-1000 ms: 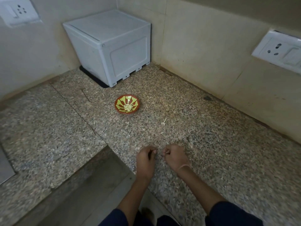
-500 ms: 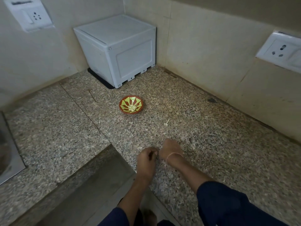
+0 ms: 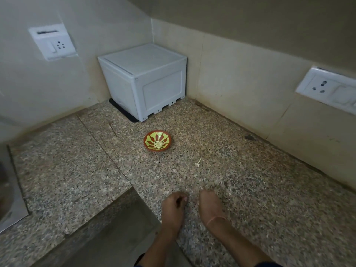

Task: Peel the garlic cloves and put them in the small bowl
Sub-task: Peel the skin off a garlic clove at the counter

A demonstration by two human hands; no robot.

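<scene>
Left hand (image 3: 173, 206) at the near edge of the table (image 3: 260, 189), fingers (image 3: 184, 199) curled inward; cannot tell whether pinching a clove or clenched on nothing. Right hand (image 3: 210, 205) just beside it, not touching, knuckles up, fingers tucked under and hidden; cannot tell its hold either. Bowl (image 3: 157, 141) well apart from both, farther in toward the box (image 3: 144, 81), with pale peeled garlic (image 3: 158, 144) heaped at its middle. No unpeeled clove plainly in sight on the table; only a pale scrap (image 3: 198, 162) between bowl and hands, too small to name.

Probably mid-peel, or between cloves. Dangers from here, as a judgement:

- Working right at the table's lip: easy to lose a slipped clove over the edge.
- Speckled stone underneath: easy to overlook a dropped clove or thin skin against it.
- Long way to the bowl: risky to toss, with a bounce out or a miss likely; safer to carry across and set down.
- Sticky skin on fingertips: liable to ride into the bowl along with the clove.
- Small, light-looking bowl: easy to tip or shove with a hasty reach, spilling the garlic already inside.
</scene>
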